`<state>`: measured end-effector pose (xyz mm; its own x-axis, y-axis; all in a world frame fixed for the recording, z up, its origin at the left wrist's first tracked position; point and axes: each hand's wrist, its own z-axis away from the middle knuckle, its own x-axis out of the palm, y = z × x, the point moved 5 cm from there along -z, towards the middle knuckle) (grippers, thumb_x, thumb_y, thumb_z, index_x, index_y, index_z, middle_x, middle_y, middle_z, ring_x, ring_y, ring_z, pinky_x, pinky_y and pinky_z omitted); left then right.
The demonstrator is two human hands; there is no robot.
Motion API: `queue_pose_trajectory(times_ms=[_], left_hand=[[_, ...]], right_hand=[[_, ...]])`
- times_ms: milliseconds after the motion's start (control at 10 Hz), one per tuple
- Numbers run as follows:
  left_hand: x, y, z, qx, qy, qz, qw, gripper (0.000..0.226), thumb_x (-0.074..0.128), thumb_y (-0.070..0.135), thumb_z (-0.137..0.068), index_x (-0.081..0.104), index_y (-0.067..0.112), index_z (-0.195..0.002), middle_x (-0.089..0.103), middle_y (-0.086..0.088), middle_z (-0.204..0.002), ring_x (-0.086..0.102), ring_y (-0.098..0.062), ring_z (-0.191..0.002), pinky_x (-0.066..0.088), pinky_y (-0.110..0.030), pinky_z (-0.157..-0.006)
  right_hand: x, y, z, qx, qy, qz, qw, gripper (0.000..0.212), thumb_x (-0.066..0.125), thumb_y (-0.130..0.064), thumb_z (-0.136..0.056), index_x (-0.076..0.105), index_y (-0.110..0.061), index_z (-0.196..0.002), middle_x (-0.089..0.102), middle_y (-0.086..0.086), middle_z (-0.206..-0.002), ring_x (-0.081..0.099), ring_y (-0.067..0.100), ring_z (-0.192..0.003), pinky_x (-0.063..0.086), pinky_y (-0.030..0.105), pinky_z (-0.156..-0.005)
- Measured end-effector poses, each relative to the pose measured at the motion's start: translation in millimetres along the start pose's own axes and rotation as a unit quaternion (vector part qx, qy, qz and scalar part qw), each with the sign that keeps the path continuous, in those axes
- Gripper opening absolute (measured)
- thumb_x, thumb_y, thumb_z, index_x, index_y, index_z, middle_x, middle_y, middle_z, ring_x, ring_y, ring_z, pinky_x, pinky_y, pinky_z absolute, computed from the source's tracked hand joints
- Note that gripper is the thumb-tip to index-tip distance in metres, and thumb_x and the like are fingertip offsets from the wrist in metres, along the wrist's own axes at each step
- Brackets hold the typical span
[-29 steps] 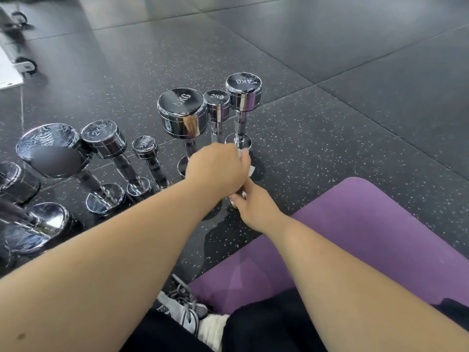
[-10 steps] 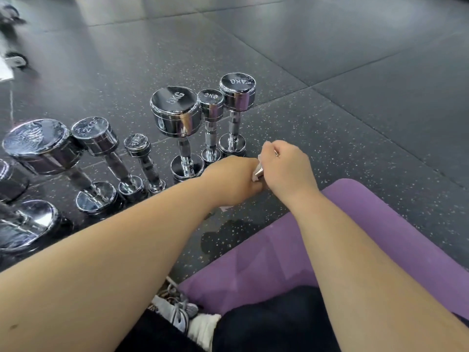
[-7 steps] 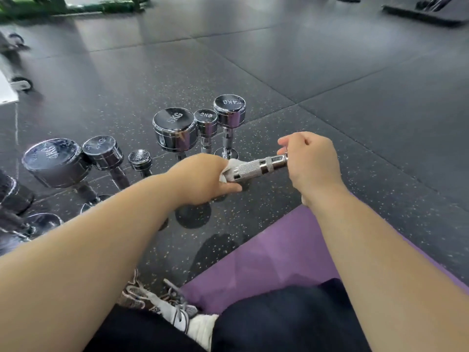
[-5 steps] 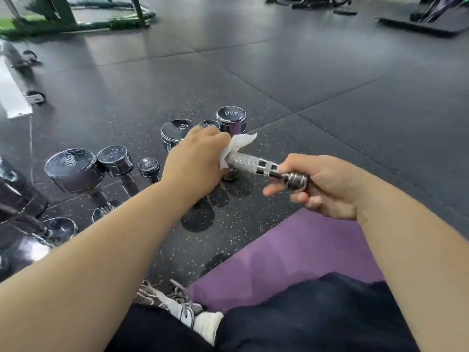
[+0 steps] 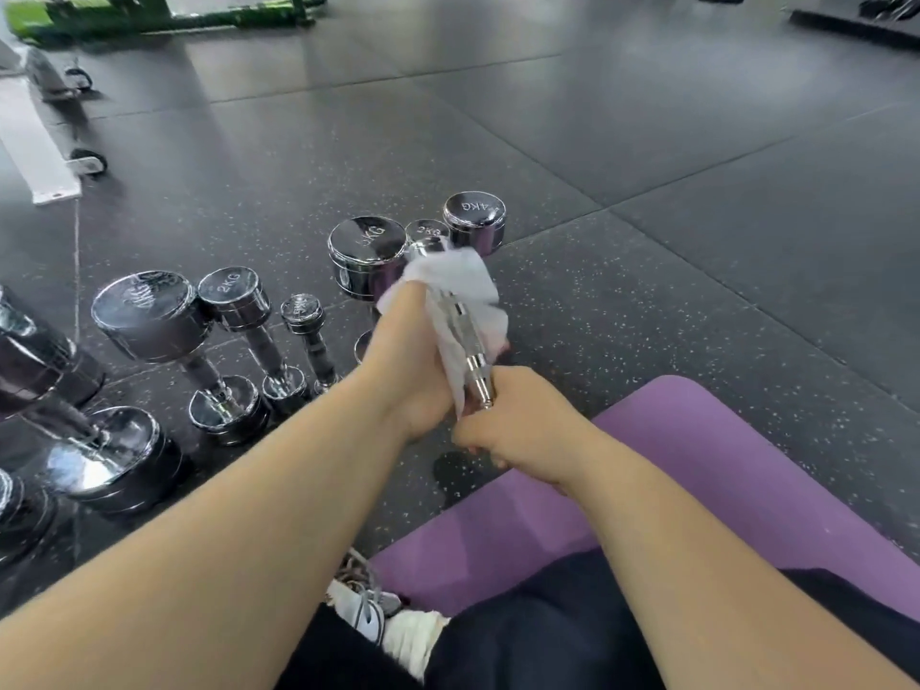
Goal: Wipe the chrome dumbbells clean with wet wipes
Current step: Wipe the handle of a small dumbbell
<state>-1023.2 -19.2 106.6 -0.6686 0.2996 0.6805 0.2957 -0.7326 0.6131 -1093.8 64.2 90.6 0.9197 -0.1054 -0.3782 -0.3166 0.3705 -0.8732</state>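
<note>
Held dumbbell: a small chrome dumbbell (image 5: 470, 348) is lifted off the floor between both hands. It is tilted, with its far head up and away from the person.
Wet wipe: the white, crumpled wet wipe (image 5: 463, 281) is draped round the upper part of the handle, just below the far head.
Left hand: the left hand (image 5: 405, 366) has its fingers curled round the wipe and the handle together. The fingertips are mostly hidden behind the wipe.
Right hand: the right hand (image 5: 517, 430) has its fingers closed in a fist round the near end of the dumbbell. The near head is hidden inside the grip.
Standing dumbbells: the others stand on end on the floor. Just behind the hands is a trio: the 4KG dumbbell (image 5: 475, 219), a small one (image 5: 427, 230) and a large one (image 5: 366, 251). Farther left stand a 2KG dumbbell (image 5: 234, 291), a tiny one (image 5: 301, 308) and a broad one (image 5: 144, 311).
Floor: the dark speckled rubber floor (image 5: 647, 141) is laid in tiles.
Mat: a purple mat (image 5: 722, 465) lies under the right forearm.
Person: dark trousers (image 5: 547, 639) and a grey shoe (image 5: 363, 615) show at the bottom edge.
</note>
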Motion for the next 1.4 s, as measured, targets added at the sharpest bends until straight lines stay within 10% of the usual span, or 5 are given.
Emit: queue_pose_trajectory(times_ms=[500, 800, 1000, 1200, 1400], left_hand=[[21.7, 21.7, 9.3, 0.076, -0.067, 0.032, 0.994, 0.015, 0.05, 0.012, -0.068, 0.047, 0.008, -0.082, 0.047, -0.002, -0.068, 0.047, -0.013, -0.06, 0.046, -0.028, -0.073], [6.5, 4.2, 1.0, 0.138, 0.101, -0.04, 0.984, 0.019, 0.056, 0.019, -0.098, 0.055, 0.015, -0.079, 0.048, 0.005, -0.057, 0.047, -0.007, -0.05, 0.046, -0.023, -0.06], [5.1, 31.9, 10.6, 0.091, -0.014, 0.095, 0.991, 0.034, 0.066, 0.022, -0.079, 0.038, 0.023, -0.059, 0.028, 0.012, -0.048, 0.031, -0.002, -0.039, 0.039, -0.015, -0.045], [11.4, 4.0, 7.2, 0.17, 0.179, -0.069, 0.967, 0.015, 0.062, 0.014, -0.088, 0.052, 0.015, -0.077, 0.042, 0.005, -0.048, 0.039, -0.009, -0.04, 0.037, -0.023, -0.05], [14.7, 23.2, 12.6, 0.063, 0.023, -0.033, 0.997, 0.025, 0.057, 0.012, -0.09, 0.048, 0.016, -0.066, 0.04, 0.008, -0.053, 0.042, -0.004, -0.044, 0.043, -0.02, -0.053]], right_hand=[[-3.4, -11.5, 8.0, 0.058, -0.181, -0.327, 0.926, 0.03, 0.058, 0.004, -0.071, 0.047, -0.005, -0.097, 0.048, 0.009, -0.061, 0.046, 0.013, -0.048, 0.025, 0.016, -0.034], [-9.9, -6.5, 0.2, -0.003, 0.107, 0.042, 0.993, 0.04, 0.068, -0.007, -0.073, 0.049, -0.019, -0.106, 0.062, -0.003, -0.078, 0.051, 0.011, -0.055, 0.037, 0.017, -0.047], [19.8, -17.8, 9.9, 0.055, -0.198, -0.268, 0.941, 0.035, 0.059, 0.007, -0.073, 0.047, -0.004, -0.104, 0.048, 0.008, -0.057, 0.038, 0.012, -0.041, 0.02, 0.017, -0.032], [1.7, -14.5, 1.8, -0.016, 0.118, 0.0, 0.993, 0.05, 0.077, -0.016, -0.071, 0.043, -0.019, -0.107, 0.066, -0.004, -0.09, 0.059, 0.013, -0.071, 0.043, 0.02, -0.056], [14.2, -19.9, 6.1, 0.016, -0.193, -0.28, 0.94, 0.038, 0.057, 0.011, -0.075, 0.038, -0.012, -0.098, 0.039, 0.006, -0.056, 0.033, 0.007, -0.04, 0.015, 0.015, -0.032]])
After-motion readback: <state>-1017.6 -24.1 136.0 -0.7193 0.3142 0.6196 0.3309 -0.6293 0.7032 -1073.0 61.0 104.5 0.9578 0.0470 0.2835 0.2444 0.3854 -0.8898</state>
